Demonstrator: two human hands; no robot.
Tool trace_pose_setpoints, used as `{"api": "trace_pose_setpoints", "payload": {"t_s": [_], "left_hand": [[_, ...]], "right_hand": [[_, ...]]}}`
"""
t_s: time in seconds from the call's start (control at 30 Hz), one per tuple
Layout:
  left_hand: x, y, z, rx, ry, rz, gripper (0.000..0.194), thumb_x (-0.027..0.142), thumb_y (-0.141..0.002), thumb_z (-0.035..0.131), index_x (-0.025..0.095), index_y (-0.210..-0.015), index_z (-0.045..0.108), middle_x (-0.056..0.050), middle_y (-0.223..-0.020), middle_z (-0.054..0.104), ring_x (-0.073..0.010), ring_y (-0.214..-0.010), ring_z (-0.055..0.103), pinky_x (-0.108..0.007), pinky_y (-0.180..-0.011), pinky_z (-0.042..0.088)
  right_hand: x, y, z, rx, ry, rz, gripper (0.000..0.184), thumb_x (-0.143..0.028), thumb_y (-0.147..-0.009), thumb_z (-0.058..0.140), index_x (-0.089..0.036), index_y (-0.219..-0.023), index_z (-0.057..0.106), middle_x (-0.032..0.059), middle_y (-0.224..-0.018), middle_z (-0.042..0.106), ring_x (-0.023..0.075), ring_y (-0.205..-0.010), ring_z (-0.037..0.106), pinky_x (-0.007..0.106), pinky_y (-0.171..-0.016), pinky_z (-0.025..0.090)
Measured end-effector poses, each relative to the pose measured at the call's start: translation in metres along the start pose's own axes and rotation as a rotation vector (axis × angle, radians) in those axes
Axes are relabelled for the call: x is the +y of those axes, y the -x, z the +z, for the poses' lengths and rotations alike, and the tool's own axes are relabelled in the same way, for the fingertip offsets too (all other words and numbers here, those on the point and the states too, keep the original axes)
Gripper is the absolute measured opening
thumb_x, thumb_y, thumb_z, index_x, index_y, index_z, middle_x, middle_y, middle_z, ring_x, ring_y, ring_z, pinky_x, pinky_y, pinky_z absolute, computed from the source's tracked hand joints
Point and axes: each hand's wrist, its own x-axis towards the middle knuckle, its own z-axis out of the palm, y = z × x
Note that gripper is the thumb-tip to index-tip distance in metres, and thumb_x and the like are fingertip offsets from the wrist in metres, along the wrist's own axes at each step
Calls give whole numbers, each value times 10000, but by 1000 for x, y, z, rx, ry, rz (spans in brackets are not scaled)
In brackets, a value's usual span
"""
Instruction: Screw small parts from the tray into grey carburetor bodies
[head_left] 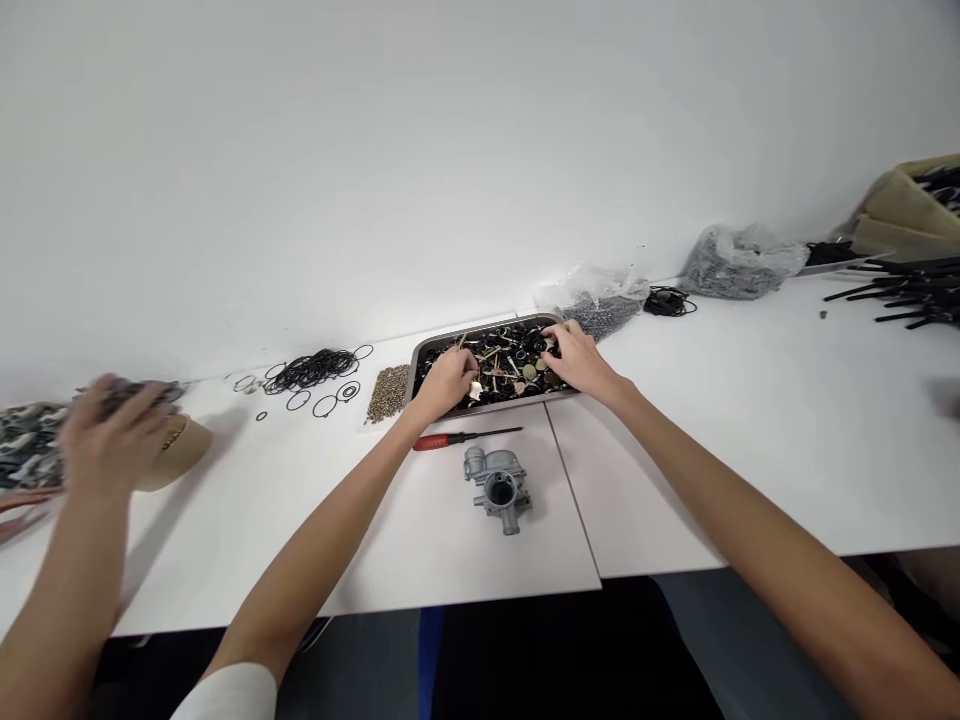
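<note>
A metal tray full of small mixed parts, black, brass-coloured and silver, lies in front of me. Over its left half, my left hand has its fingers pinched together; what they hold, if anything, I cannot make out. A small white piece shows just below those fingers. At the tray's right end, my right hand reaches into the parts with thumb and fingers apart. A grey metal carburetor rests on the table nearer to me. Between it and the tray lies a red-handled screwdriver.
Small brass pieces fill a shallow container left of the tray, with black rubber rings beyond. Plastic bags of parts stand along the wall. At far left, another person's blurred hand holds grey parts near a cardboard-coloured container.
</note>
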Motion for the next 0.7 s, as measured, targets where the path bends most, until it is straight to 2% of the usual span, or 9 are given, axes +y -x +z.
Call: {"api": "trace_pose_setpoints", "payload": {"t_s": [0.07,0.17,0.33,0.43,0.57,0.63,0.7], "left_hand": [[-2,5,0,41,75,-32,142,21,-795,604,154,-747,623,-58,-811,628,-198,-794,580,-328,-767,441],[-2,14,3,83,211,-85,116,27,-751,676,142,-744,657,-32,-720,627,-167,-704,559,-310,-716,436],[1,24,-1,151,496,-109,106,80,-705,753,149,-688,674,14,-580,590,-114,-571,518,-259,-603,420],[-4,33,-11,237,686,-121,115,168,-721,761,150,-750,651,24,-548,584,-104,-510,519,-249,-551,423],[-21,50,-18,275,962,-151,299,356,-714,784,139,-828,613,-11,-573,637,-131,-456,565,-270,-479,460],[-30,59,-18,276,1081,-174,376,397,-662,825,132,-817,608,-17,-585,639,-141,-482,595,-279,-480,495],[-35,66,-19,265,1169,-194,423,410,-622,862,126,-816,616,-20,-605,646,-146,-521,623,-279,-496,525]], "right_hand": [[-5,-5,2,-38,108,5,391,-261,-931,505,-116,-1285,589,194,-1221,580,341,-1189,557,487,-1045,388],[-12,-9,6,-44,160,-7,340,-214,-920,489,-115,-1209,639,201,-1180,613,371,-1166,565,503,-1010,402],[-9,-16,13,-24,119,-34,284,-171,-862,520,-124,-1082,693,169,-1061,646,318,-1055,615,440,-950,463],[-11,-19,10,26,29,-26,257,-179,-812,571,-112,-1018,709,148,-984,663,295,-989,641,427,-925,498],[-30,-4,-1,203,-185,-45,247,-260,-800,629,-146,-993,736,119,-986,687,258,-877,678,441,-895,549],[-45,11,-2,187,-328,-87,256,-319,-810,665,-178,-1002,757,106,-1006,701,237,-842,691,425,-866,580],[-60,27,1,78,-435,-129,263,-368,-816,693,-206,-1004,781,101,-1057,710,218,-821,695,404,-827,604]]}}
